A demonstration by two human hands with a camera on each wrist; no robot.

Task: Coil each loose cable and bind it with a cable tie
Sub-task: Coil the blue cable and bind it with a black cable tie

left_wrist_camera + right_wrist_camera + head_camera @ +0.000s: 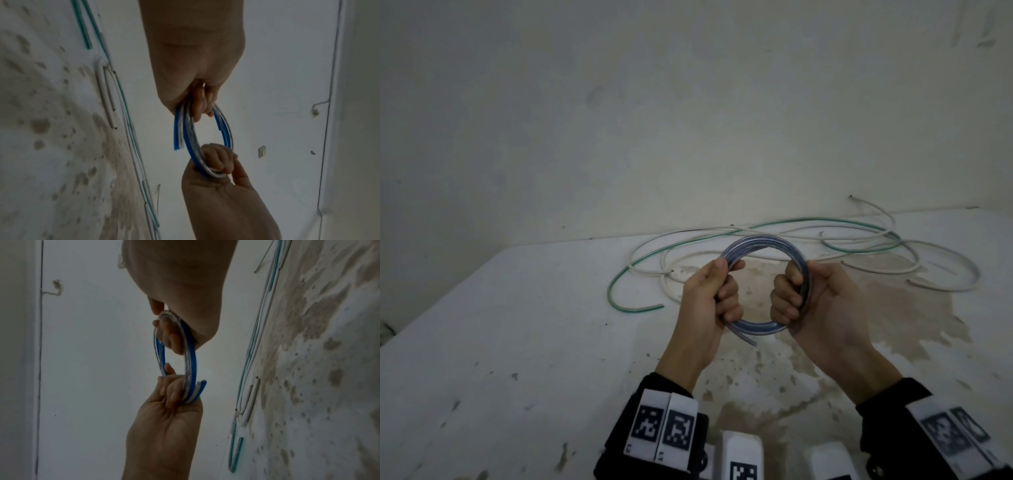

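Observation:
A blue and clear cable wound into a round coil (pixel 756 247) hangs above the table between both hands. My left hand (pixel 717 291) grips the coil's left side with curled fingers. My right hand (pixel 796 296) grips its right side the same way. A short free end (pixel 748 339) sticks out at the bottom of the coil. In the left wrist view the coil (pixel 190 134) runs from my left hand (pixel 197 91) down to my right hand (pixel 218 162). The right wrist view shows the coil (pixel 191 363) edge-on between both hands. No cable tie is in view.
Loose green cable (pixel 619 277) and white cable (pixel 945 263) lie tangled on the white table (pixel 500 342) behind the hands, near the wall. A brown stain (pixel 893 308) spreads over the table's middle and right. White marker blocks (pixel 741 455) sit at the near edge.

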